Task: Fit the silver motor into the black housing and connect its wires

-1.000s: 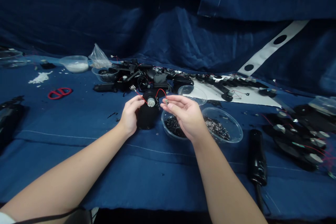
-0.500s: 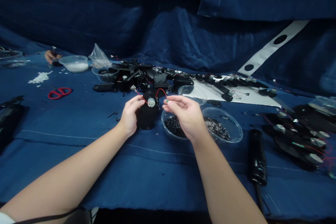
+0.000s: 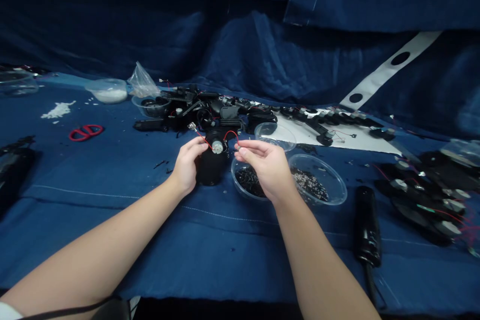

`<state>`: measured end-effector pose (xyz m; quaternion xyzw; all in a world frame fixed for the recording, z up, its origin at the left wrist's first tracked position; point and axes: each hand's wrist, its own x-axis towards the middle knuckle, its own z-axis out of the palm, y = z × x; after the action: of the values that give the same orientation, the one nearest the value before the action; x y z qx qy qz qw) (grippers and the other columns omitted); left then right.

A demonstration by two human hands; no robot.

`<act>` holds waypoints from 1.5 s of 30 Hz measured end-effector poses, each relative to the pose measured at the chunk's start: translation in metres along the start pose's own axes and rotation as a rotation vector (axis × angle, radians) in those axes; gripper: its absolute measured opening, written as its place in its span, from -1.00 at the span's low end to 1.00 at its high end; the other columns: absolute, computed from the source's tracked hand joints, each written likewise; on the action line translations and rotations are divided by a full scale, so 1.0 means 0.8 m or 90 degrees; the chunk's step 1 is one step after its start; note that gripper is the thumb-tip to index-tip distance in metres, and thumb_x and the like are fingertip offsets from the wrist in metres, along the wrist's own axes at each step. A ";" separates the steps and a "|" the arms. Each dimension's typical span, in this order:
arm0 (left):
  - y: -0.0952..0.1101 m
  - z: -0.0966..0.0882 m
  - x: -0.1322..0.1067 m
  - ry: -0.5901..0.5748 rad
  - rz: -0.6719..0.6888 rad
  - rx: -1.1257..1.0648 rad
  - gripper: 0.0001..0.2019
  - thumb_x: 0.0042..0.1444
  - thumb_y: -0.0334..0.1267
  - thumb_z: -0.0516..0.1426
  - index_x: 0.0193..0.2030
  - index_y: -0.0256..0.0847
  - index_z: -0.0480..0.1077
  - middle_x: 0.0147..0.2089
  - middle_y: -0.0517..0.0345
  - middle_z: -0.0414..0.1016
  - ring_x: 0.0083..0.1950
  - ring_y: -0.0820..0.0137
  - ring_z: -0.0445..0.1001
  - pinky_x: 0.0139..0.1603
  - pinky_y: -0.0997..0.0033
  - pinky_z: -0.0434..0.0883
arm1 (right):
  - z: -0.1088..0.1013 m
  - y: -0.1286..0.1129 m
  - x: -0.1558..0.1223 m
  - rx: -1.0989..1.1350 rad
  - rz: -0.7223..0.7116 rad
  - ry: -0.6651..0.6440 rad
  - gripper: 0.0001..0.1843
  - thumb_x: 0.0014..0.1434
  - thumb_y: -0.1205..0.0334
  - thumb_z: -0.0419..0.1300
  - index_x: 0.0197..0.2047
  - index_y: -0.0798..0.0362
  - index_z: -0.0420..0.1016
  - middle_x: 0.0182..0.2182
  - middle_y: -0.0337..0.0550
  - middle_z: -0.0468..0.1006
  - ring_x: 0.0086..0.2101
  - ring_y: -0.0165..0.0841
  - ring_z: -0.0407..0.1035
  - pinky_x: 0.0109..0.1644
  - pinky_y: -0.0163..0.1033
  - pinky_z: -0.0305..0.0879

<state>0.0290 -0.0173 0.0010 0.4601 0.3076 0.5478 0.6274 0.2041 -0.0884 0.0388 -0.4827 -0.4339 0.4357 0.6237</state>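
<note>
My left hand [image 3: 186,166] is closed on the left side of a black plastic housing [image 3: 209,167], which is partly hidden by the fingers. A small round silver motor [image 3: 217,147] sits at the housing's upper part. From the motor run red wires [image 3: 231,132]; one leads up left to a small metal-and-white end piece [image 3: 192,126]. My right hand [image 3: 267,165] pinches a small piece at the end of the other wire, between thumb and fingertips. That piece is mostly covered by the fingers.
Two clear plastic bowls [image 3: 339,180] of screws and small black parts stand by my right hand. A black electric screwdriver [image 3: 366,227] lies right, near wired black parts [image 3: 423,195]. Red-handled scissors [image 3: 86,132] lie left. Black parts [image 3: 202,105] are heaped behind.
Another person's hand at the back left has gone out of view. My hands have barely moved; the piece in my right fingertips is turned a little.
</note>
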 end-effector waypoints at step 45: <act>-0.001 0.004 -0.005 -0.053 -0.026 0.063 -0.74 -0.01 -0.12 0.31 -0.21 -0.20 0.60 -0.28 0.12 0.64 -0.24 0.25 0.55 -0.21 0.38 0.39 | 0.008 0.008 0.001 -0.138 -0.041 -0.016 -0.57 0.12 0.27 0.33 0.08 0.06 0.66 0.01 -0.03 0.69 0.05 -0.20 0.60 0.32 0.06 0.48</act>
<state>0.0313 -0.0221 0.0010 0.5067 0.3170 0.4993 0.6272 0.1977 -0.0852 0.0334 -0.5276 -0.5017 0.3721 0.5757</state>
